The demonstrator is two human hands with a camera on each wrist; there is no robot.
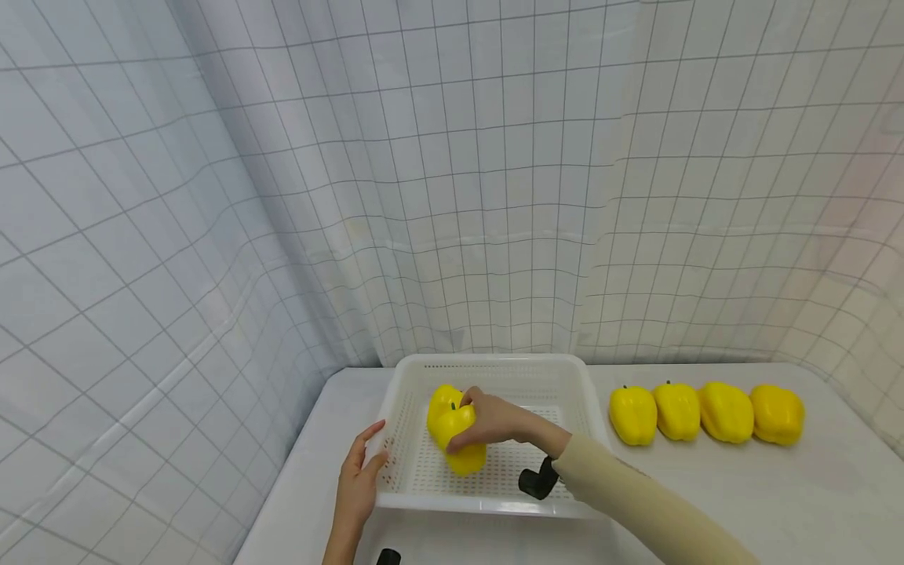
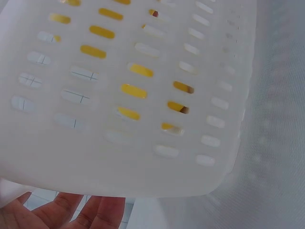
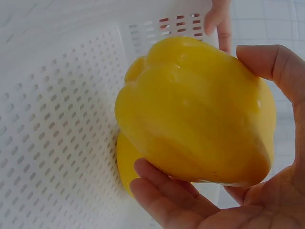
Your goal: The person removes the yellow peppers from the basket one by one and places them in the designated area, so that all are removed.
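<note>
Yellow bell peppers, 6 total: 4 in a row on the table (image 1: 833, 486) at (image 1: 632, 415), (image 1: 676, 410), (image 1: 725, 412), (image 1: 777, 413); 2 inside the basket, one (image 1: 452, 420) above the other (image 1: 468, 459). White perforated baskets (image 1: 494, 365): 1. Hands: 2, left (image 1: 359, 486) & right (image 1: 494, 420). Tables: 1.

I log the basket (image 1: 565, 384) as white plastic, slotted, semi-matt, slightly translucent at the wall. The pepper (image 3: 200, 109) in my right hand (image 1: 494, 420) is smooth, waxy, with a soft gloss. The table (image 1: 777, 486) looks matt white, possibly laminate; the view is too coarse to confirm. The backdrop (image 1: 452, 157) is gridded cloth, matt, hanging in folds.
</note>
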